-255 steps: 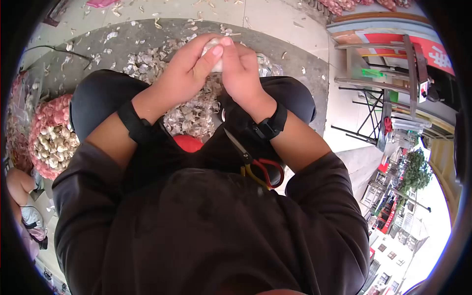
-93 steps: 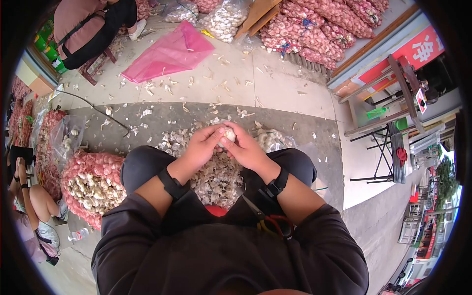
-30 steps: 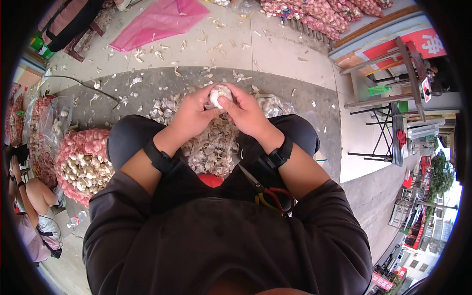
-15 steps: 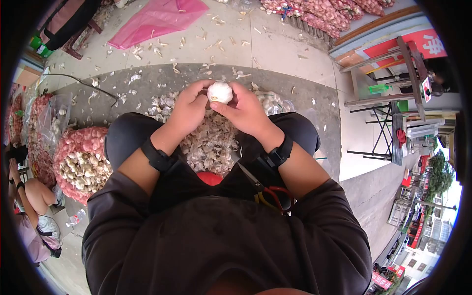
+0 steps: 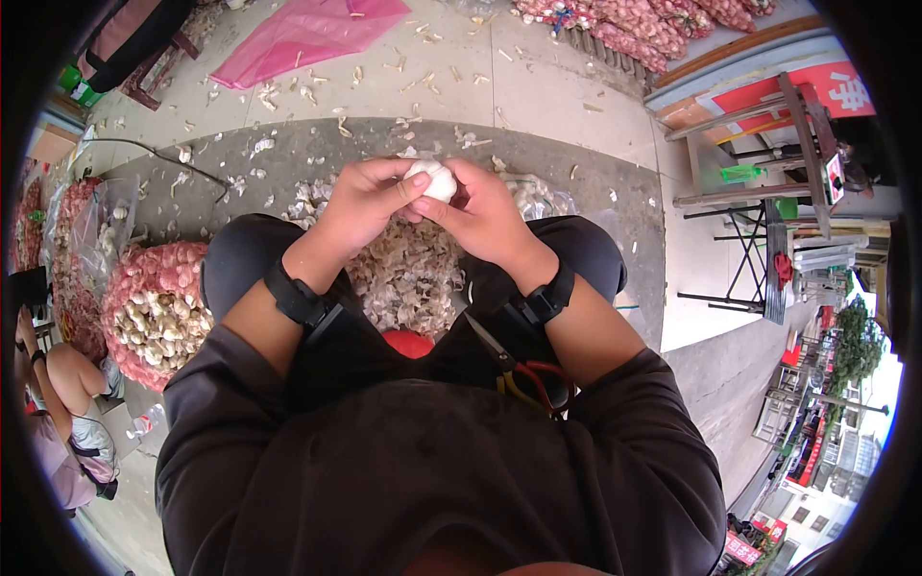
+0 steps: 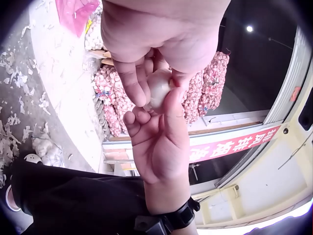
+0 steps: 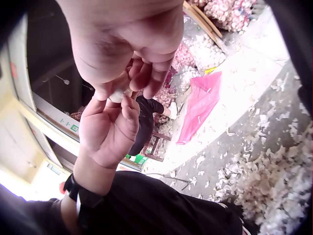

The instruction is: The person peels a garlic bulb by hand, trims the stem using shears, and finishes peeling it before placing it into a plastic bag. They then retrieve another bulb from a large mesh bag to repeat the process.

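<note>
A whitish garlic bulb [image 5: 439, 182] is held between both hands, above a pile of papery garlic skins [image 5: 408, 274]. From the left, my left hand [image 5: 360, 206] grips it, thumb laid over its upper side and fingers curled behind. My right hand [image 5: 490, 213] holds the opposite side, its thumb across the bulb's lower front. The left wrist view shows the pale, smooth bulb [image 6: 159, 89] pinched among the fingers of both hands. Seen from the right wrist, the fingers cover most of the bulb [image 7: 119, 94].
Scissors [image 5: 509, 360] with red and yellow handles lie on the lap. To the left stands a pink net sack [image 5: 130, 346] of garlic bulbs. A pink plastic sheet [image 5: 307, 38] lies ahead on the floor, among scattered skins. A clear bag [image 5: 538, 197] sits beyond the right knee.
The bulb has tilted in the hands. My left thumb has moved up onto it; half a second ago more of its face showed. Earlier, the fingers covered more of it.
</note>
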Demonstrator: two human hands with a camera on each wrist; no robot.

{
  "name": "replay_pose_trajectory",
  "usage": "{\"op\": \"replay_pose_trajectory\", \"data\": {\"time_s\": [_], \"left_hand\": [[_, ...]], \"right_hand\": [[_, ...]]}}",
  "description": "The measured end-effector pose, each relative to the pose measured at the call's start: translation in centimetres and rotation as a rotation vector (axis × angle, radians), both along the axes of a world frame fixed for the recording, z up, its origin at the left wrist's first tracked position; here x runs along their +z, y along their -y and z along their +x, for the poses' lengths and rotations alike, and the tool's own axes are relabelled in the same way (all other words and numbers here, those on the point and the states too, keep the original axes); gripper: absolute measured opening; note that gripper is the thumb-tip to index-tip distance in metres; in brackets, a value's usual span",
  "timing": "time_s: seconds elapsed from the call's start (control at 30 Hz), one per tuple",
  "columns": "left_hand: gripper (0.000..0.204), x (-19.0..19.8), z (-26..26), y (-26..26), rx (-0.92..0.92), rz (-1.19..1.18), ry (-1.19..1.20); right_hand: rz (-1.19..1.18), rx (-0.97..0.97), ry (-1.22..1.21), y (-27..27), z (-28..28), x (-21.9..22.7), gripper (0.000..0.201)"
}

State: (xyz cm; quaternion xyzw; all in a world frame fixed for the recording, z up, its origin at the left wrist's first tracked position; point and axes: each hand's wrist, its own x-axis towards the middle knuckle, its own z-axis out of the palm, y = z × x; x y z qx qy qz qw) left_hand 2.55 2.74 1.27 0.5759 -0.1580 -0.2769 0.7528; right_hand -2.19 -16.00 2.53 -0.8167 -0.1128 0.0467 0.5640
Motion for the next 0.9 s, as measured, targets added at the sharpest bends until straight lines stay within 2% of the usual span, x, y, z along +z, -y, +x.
{"op": "replay_pose_trajectory", "data": {"time_s": [0.1,0.2,0.3,0.4,0.5,0.6,0.7,0.8,0.9], "left_hand": [[0.027,-0.8,-0.5,0.5,0.105,0.011,0.221],[0.026,-1.0,-1.0,1.2,0.183,-0.001,0.38],[0.024,-0.5,-1.4,1.4,0.179,0.024,0.38],[0.025,-0.6,-1.8,1.7,0.26,0.073,0.385],[0.027,-1.4,-1.8,1.7,0.376,0.028,0.31],[0.029,-0.7,-1.6,1.8,0.323,0.0,0.096],[0.029,0.3,-1.0,1.8,0.387,-0.028,-0.086],[0.028,-0.3,-0.6,1.7,0.372,-0.088,-0.069],[0.025,-0.8,-0.6,1.6,0.374,-0.116,-0.015]], "right_hand": [[0.269,-0.059,0.039,-0.7,-0.1,-1.3,0.031],[0.19,-0.092,0.111,-0.7,-0.4,-1.2,0.027],[0.205,-0.087,0.118,-0.7,-0.4,-1.7,0.026],[0.113,-0.081,0.158,-0.3,-0.4,-1.9,0.026],[0.252,-0.04,0.04,-1.0,-1.0,-1.8,0.025],[0.183,-0.047,0.048,-0.6,-0.4,-2.2,0.024],[0.293,-0.053,0.012,-1.2,0.1,-1.4,0.025],[0.434,-0.023,-0.084,-1.5,0.0,-0.9,0.025],[0.458,0.042,-0.126,-1.2,0.1,-0.9,0.029]]}}
